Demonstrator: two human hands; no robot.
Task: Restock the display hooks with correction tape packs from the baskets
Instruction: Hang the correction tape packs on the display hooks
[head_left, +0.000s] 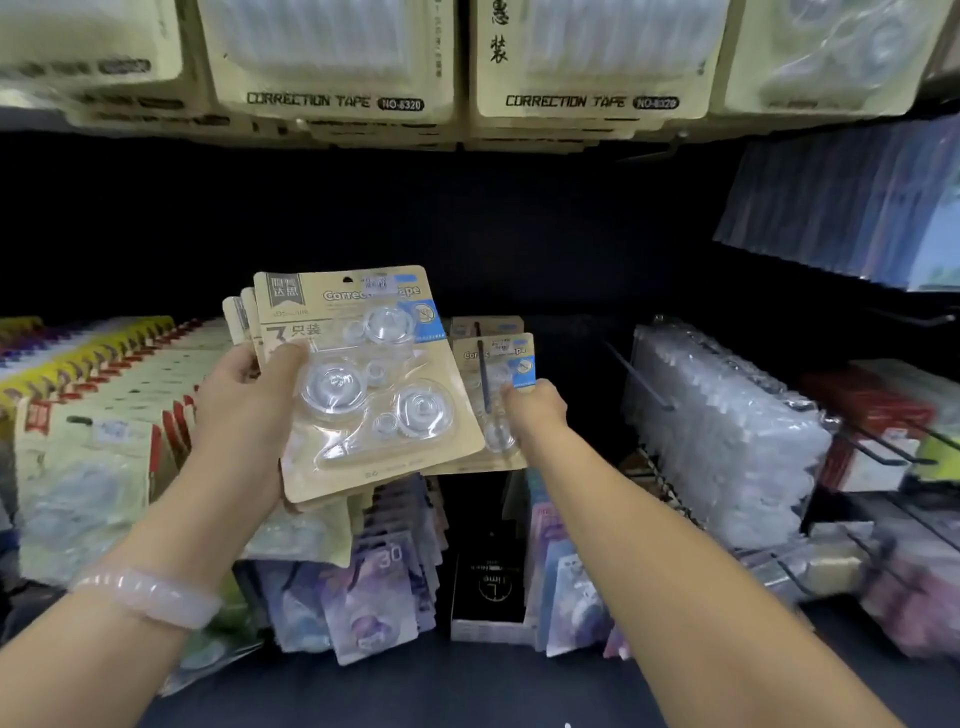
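Packs of correction tape are the whole story here. Left hand (244, 395) has a fanned stack of packs (363, 384) sitting left of centre in the frame, thumb curled over the front card's left edge, fingers hidden behind. So that grip is closed around the stack, at least three cards deep going by the edges poking out at the upper left.

Right hand (535, 410) is just right of the stack, reaching further into the display and pinching the lower right corner of a single pack (498, 379). That one stands upright, long axis vertical, with a dark display hook (484, 382) running across its face toward the camera, so it looks like it's threaded on the hook, or very nearly. I can't make out the hang hole itself. Another card or two of the same kind sit behind it, further back.

What matters for the next move, I reckon: the hook is right of and behind the stack, so the right hand is the nearer one for feeding packs on, and the left just holds the supply. Each pack's hole is at its top edge, which already points up and away.

Containers: no baskets visible anywhere, so I can't say what's left in them. Around the middle it's all hanging stock. There are bigger correction tape cards (332, 57) along the top of the frame, yellow and red edged packs (104, 374) at the left, clear blister packs (727, 426) at the right and purple card packs (374, 587) below centre.
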